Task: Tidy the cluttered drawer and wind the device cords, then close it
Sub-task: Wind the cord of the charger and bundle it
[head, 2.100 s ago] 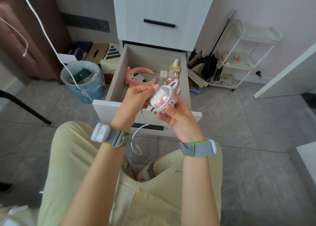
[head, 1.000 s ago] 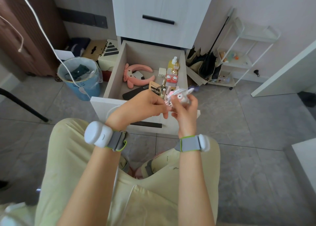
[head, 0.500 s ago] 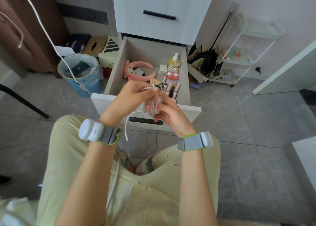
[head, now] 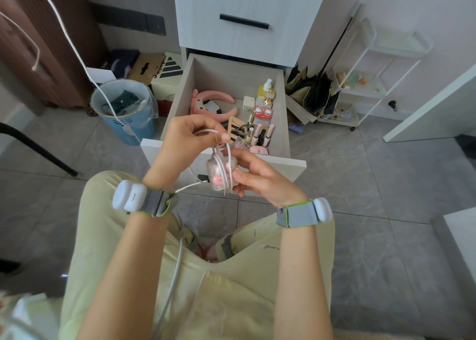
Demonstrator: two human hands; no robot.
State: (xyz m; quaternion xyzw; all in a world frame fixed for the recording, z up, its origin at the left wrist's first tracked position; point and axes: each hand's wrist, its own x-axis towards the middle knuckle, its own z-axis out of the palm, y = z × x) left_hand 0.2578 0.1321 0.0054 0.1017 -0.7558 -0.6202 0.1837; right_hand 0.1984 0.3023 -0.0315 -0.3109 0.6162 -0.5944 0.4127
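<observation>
1. Grey floor tiles surround the open drawer (head: 288,166). Cosmetics (head: 262,133) line its right side, and a pink headband (head: 213,95) lies left of them.
2. The right hand (head: 260,178) curls round a small clear-cased device (head: 215,177), held over the drawer's front edge. The left hand (head: 185,144) pinches a loop of white cord (head: 226,171) just above it.
3. Change: the tail that dangled long two seconds ago is now short (several turns are already on), so winding looks nearly finished.
4. Clearance: bare drawer floor shows toward the back wall.
</observation>
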